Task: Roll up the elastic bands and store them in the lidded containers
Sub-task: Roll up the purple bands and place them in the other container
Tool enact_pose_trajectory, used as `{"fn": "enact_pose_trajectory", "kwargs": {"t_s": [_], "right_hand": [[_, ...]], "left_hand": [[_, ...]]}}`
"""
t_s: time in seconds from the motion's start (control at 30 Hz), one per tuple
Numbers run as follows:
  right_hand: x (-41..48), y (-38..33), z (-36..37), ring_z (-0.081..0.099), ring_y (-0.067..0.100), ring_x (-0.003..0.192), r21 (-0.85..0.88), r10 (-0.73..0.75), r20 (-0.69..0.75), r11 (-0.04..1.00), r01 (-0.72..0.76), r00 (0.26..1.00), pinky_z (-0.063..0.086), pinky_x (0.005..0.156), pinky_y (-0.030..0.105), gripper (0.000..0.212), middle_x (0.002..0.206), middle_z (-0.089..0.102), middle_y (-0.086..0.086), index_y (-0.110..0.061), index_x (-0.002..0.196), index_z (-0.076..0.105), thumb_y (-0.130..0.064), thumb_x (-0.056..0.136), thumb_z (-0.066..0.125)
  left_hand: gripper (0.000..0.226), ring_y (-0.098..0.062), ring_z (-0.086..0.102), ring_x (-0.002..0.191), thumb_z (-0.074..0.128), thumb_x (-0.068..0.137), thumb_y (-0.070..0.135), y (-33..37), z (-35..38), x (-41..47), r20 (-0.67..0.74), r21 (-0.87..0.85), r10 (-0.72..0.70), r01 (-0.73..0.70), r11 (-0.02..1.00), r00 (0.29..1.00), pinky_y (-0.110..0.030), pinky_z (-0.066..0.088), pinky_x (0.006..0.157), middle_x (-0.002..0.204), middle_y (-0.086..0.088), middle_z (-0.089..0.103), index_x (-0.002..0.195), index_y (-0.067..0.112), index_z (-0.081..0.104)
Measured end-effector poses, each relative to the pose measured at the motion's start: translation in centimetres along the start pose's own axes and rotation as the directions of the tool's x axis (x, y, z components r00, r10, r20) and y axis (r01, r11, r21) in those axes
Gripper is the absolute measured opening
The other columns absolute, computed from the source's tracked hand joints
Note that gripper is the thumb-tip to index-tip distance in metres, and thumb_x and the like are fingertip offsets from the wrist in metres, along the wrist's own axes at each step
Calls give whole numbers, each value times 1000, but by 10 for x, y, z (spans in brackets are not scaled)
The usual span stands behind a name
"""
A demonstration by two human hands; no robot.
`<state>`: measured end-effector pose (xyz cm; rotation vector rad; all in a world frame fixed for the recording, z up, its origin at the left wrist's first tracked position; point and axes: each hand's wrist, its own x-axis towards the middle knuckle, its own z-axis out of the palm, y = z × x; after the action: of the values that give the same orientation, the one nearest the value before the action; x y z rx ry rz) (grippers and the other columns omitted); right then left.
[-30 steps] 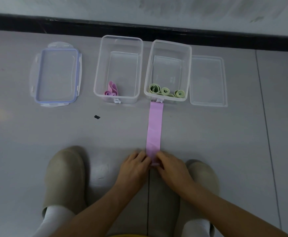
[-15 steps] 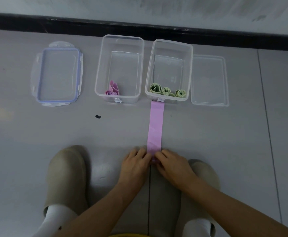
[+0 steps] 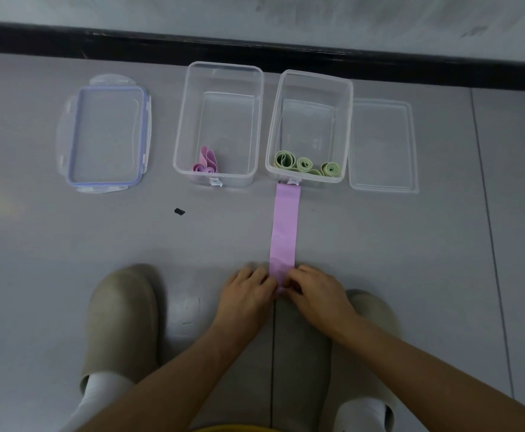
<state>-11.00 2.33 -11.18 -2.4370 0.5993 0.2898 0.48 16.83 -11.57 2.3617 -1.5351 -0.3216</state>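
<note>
Flat pink elastic band lies straight on the grey floor, running from your hands up to the front wall of the clear plastic box with green rolls.

Your left hand and right hand meet at its near end. Each has its fingertips curled down onto one edge, pinching the band.

Handling, as a judgement:
- The band is thin, light and limp, and slightly tacky and springy.
- A coil will likely spring loose if you release it.
- Hold it at both edges and roll evenly, so the turns don't skew.

The loosely curled pink roll sits in the other clear plastic box, probably this band's home.

Hard to make out:
- Any started coil is hidden under your fingers.
- You can't tell whether the far end touches the box or is tucked under it.
</note>
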Motion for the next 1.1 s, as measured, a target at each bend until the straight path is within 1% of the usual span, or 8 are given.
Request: {"fn": "enact_pose_trajectory", "kwargs": {"t_s": [0.2,0.33,0.47,0.6,0.73,0.83,0.93,1.1], "right_hand": [[-8,-3,3,61,22,84,-41,-57,-26,998,56,998,51,63,42,15,95,60,-3,-28,100,56,-40,92,53],[-3,4,0,62,24,81,-132,-111,-26,986,106,994,52,56,41,14,94,60,-2,-28,100,59,-34,89,62],[0,1,0,62,23,83,-80,-73,-61,994,68,995,52,60,40,9,94,62,-3,-26,94,59,-32,88,61],[-4,-2,1,64,25,84,-76,-74,-50,995,70,996,53,61,42,18,99,62,-4,-29,103,54,-25,87,61],[-1,0,-1,61,24,80,-125,-99,-101,988,87,990,50,55,39,12,92,59,-3,-26,93,58,-34,87,64],[2,2,4,56,21,86,-86,-54,-128,995,43,990,50,61,41,16,92,57,-2,-23,88,59,-39,89,60],[4,4,7,55,20,88,-27,-17,-112,1000,14,994,51,67,42,21,92,57,-3,-23,87,59,-43,91,58],[7,4,5,55,18,87,18,-10,-111,1000,12,994,48,70,37,27,88,59,-5,-24,84,58,-50,91,55]], "left_hand": [[14,-22,56,77,70,80,34,2,-3,6,136,-41,-133,140,989,982,-31,41,64,83,6,62,86,30,58],[16,-24,54,76,75,74,23,0,-5,12,129,-11,-166,169,986,978,-32,43,61,82,2,58,82,27,62],[16,-24,56,76,77,75,24,-1,-3,12,104,-16,-123,125,992,987,-32,44,61,83,1,57,83,25,63],[22,-23,58,76,76,74,23,-1,-2,12,131,-29,-85,90,996,988,-31,45,61,83,3,59,89,27,62],[17,-25,59,71,76,72,25,-1,-4,14,92,-46,-64,68,997,994,-30,45,60,79,2,60,83,25,63],[8,-22,57,75,66,79,30,-3,-3,16,20,-40,-3,3,999,1000,-32,46,64,86,0,61,82,23,65],[14,-23,56,80,62,86,34,-11,-2,18,9,-64,53,-53,997,999,-35,49,69,91,-1,61,84,21,65],[16,-23,58,74,60,86,34,-16,-5,22,-10,-101,69,-69,992,998,-32,45,70,85,-1,64,80,20,65]]}}
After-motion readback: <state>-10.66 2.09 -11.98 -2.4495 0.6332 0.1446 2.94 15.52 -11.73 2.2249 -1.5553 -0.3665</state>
